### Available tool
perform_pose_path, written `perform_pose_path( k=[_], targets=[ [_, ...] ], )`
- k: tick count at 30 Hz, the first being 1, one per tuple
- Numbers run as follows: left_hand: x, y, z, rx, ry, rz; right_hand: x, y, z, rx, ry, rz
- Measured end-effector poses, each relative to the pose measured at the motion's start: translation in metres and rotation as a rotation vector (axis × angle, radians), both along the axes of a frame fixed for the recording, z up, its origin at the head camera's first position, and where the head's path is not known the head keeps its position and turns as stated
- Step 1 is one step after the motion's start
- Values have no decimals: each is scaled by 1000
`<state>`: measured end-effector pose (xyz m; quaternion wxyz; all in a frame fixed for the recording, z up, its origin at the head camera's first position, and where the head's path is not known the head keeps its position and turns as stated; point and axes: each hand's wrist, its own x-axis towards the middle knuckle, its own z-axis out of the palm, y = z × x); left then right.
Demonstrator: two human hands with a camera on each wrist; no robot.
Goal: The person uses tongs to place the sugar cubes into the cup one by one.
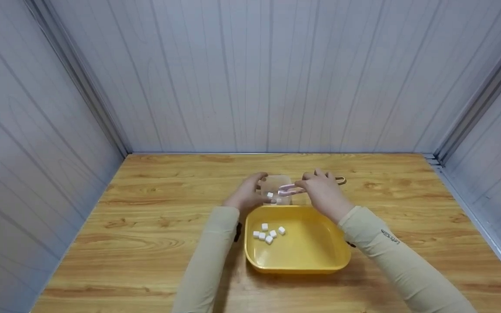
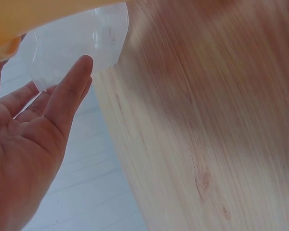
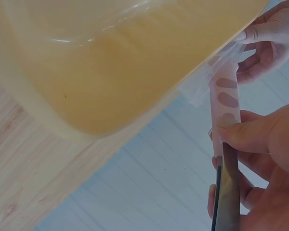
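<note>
A clear plastic container (image 1: 278,180) stands just behind the yellow basin (image 1: 307,256), with a few white cubes (image 1: 270,195) inside. My left hand (image 1: 247,194) holds it by its left side, thumb at the near edge and fingers at the far one. In my right hand (image 1: 326,193) is a pair of tongs (image 3: 226,96) with pale pink, slotted arms and a metal bend, pinched between thumb and fingers. Their tips reach over the container's right part; whether they grip a cube cannot be made out. Several white cubes (image 1: 262,236) lie in the basin's left half.
The basin stands in front of the container, between my two forearms. Under everything is a wood-grain table (image 1: 155,226), bordered by pale panelled walls (image 1: 250,78) at the back and both sides.
</note>
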<state>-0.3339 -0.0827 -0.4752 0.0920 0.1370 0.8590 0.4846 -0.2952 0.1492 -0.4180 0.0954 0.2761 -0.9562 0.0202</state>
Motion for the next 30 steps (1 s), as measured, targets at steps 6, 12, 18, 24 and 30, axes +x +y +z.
perform_pose_path(
  k=[6, 12, 18, 24, 30],
  targets=[
    [2, 0, 0, 3, -16, -2, 1, 1, -2, -22, -5, -5],
    [1, -1, 0, -8, -14, 5, 0, 2, -4, -45, 4, -8],
    [1, -2, 1, -15, 21, -35, 1, 1, -2, -16, 3, -23],
    [1, -1, 0, 0, 11, -29, 1, 3, 0, -31, -14, -33],
    [2, -1, 1, 12, -36, 5, 2, 6, 4, -42, -21, -36]
  ],
)
